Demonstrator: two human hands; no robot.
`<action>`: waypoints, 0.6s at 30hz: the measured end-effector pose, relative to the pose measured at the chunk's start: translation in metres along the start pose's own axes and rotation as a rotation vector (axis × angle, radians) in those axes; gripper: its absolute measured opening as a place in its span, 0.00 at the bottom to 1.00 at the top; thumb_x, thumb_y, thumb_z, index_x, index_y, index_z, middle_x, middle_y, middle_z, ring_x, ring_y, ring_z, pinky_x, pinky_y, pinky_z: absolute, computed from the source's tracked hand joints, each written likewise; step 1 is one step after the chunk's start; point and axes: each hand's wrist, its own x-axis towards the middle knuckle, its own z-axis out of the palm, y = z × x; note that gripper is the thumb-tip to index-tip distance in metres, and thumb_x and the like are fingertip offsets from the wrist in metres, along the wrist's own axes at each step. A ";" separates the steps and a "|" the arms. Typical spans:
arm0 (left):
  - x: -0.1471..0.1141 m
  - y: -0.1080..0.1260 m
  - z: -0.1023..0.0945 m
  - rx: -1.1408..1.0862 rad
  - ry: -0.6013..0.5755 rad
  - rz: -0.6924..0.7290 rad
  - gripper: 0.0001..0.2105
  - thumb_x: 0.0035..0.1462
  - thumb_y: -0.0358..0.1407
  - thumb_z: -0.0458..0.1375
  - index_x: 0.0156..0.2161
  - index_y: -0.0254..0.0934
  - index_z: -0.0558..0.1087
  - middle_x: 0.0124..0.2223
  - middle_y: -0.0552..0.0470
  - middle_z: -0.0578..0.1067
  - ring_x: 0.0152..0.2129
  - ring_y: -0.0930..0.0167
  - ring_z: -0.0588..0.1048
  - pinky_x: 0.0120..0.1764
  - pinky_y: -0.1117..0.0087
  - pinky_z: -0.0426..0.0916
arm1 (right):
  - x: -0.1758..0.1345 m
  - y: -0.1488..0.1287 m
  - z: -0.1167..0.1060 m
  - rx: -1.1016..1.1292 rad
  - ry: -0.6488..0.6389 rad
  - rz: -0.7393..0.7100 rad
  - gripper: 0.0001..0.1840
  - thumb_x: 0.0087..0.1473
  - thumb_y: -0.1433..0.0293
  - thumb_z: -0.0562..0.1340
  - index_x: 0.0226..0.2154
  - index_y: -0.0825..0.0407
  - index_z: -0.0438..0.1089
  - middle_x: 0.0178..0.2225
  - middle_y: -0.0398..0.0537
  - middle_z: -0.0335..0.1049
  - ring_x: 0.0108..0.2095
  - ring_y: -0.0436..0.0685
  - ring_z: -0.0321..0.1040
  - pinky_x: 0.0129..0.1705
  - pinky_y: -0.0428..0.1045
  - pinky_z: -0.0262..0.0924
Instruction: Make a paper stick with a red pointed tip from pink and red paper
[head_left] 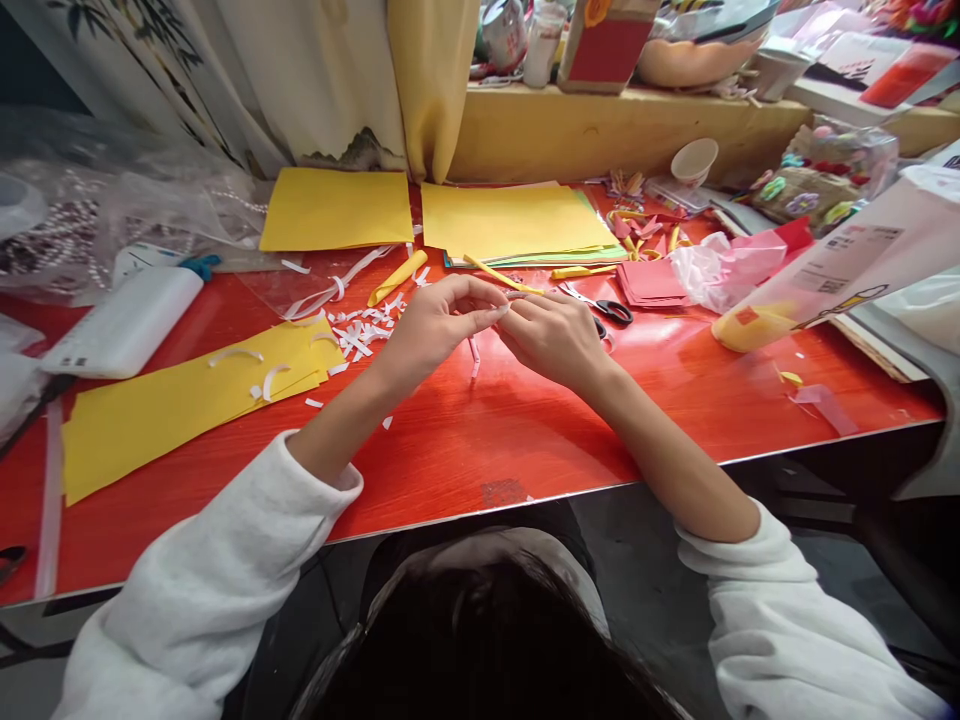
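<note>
Thin yellow paper roll seen slanted just behind L hand & R hand, upper end pointed L; narrow pale-pink strip seen below them, slightly bent, upper pt. hidden; grip on either can't be confirmed

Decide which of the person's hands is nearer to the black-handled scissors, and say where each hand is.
Right. The right hand is immediately left of the scissors, partly overlapping them in view; the left hand is farther left, beyond the right hand.
</note>
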 end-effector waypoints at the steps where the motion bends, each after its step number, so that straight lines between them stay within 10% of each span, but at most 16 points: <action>1: 0.000 -0.001 0.001 -0.010 0.004 -0.010 0.04 0.52 0.31 0.60 0.34 0.34 0.74 0.34 0.51 0.75 0.31 0.74 0.71 0.35 0.71 0.67 | 0.000 0.000 0.000 -0.016 -0.005 -0.005 0.16 0.61 0.73 0.47 0.35 0.52 0.70 0.28 0.49 0.73 0.31 0.55 0.67 0.33 0.50 0.52; 18: -0.001 -0.018 0.005 -0.042 0.030 -0.015 0.11 0.52 0.34 0.60 0.42 0.38 0.75 0.33 0.52 0.73 0.29 0.75 0.70 0.34 0.70 0.68 | 0.001 0.004 0.000 -0.059 -0.075 -0.041 0.18 0.61 0.76 0.45 0.34 0.53 0.69 0.28 0.49 0.72 0.31 0.55 0.65 0.32 0.51 0.48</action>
